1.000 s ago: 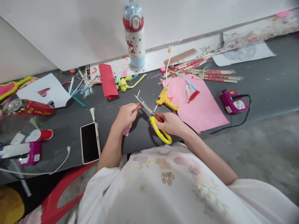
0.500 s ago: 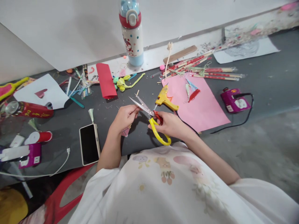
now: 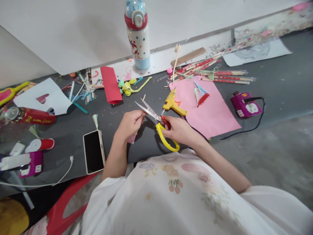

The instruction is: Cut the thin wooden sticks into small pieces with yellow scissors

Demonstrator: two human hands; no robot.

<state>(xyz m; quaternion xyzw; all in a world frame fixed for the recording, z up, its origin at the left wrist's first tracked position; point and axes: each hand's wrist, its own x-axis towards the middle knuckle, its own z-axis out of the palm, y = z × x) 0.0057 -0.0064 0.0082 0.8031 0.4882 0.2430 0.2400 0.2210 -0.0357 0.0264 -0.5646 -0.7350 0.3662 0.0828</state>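
Observation:
My right hand (image 3: 177, 129) is closed around the yellow-handled scissors (image 3: 168, 140), whose blades stand a little apart and point to the far left. A bit of red material (image 3: 166, 122) shows at the fingers of that hand; whether it belongs to the scissors I cannot tell. Close by the blades, my left hand (image 3: 130, 124) is closed with its fingertips pinched together; what they hold is hidden. Below its palm a small pink piece (image 3: 131, 138) with thin sticks partly shows. A yellow glue gun (image 3: 171, 103) lies just beyond my right hand.
Pink paper (image 3: 215, 114) lies to the right with small tassels (image 3: 202, 98) on it. A bottle (image 3: 138, 42) stands at the back. On the left are a phone (image 3: 93, 151), a red can (image 3: 36, 116) and red folded paper (image 3: 111, 85). A purple box (image 3: 245, 104) with a cable sits far right.

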